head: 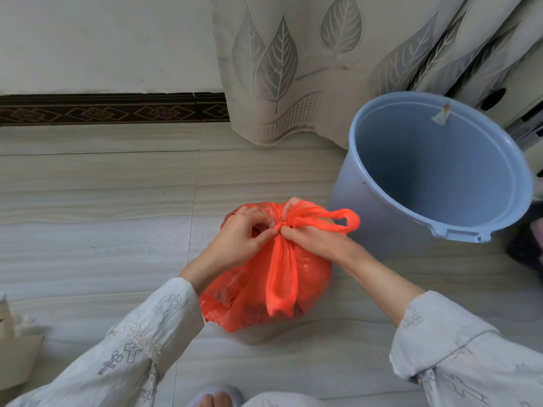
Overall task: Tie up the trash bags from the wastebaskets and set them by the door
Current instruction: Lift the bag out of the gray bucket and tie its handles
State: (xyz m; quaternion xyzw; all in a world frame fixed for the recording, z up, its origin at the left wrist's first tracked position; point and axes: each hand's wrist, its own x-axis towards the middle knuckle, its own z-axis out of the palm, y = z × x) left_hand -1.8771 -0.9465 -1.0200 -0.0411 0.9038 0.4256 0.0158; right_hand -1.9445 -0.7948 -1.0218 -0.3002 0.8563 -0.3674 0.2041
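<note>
An orange plastic trash bag (308, 277) sits full on the tiled floor in the middle of the head view. Its two handles are crossed at a knot on top; one handle loop points right, the other strip hangs down the front. My left hand (241, 236) pinches the bag's plastic at the knot from the left. My right hand (314, 239) grips the knot from the right. A light blue wastebasket (367, 207) stands just right of the bag, with no liner in it.
A leaf-patterned curtain (293, 69) hangs behind the wastebasket, beside a white wall with a dark patterned baseboard (102, 110). A beige object (14, 348) lies at the left edge. A dark item (526, 248) lies at the right edge. My slippered foot (217, 399) shows at the bottom.
</note>
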